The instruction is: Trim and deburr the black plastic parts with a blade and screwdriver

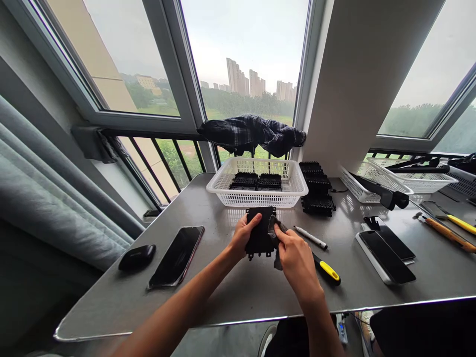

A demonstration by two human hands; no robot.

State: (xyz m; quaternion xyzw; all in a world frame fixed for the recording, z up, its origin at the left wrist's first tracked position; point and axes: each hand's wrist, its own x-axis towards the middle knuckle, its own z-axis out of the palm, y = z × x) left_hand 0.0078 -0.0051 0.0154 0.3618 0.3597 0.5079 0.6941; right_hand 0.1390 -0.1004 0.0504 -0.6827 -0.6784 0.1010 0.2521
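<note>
I hold a flat black plastic panel [259,234]
Left hand [243,234] grips its left; right hand [296,251] clutches crumpled grey cloth [271,228] against its right.

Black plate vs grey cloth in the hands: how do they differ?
Shape: the black plate is flat with small tabs along its near edge; the grey cloth is crumpled.
Size: the plate shows a broad face; less of the cloth is visible.
Hold: the left hand grips the plate; the right hand holds the cloth against its right side.
Shared: both are dark.
</note>
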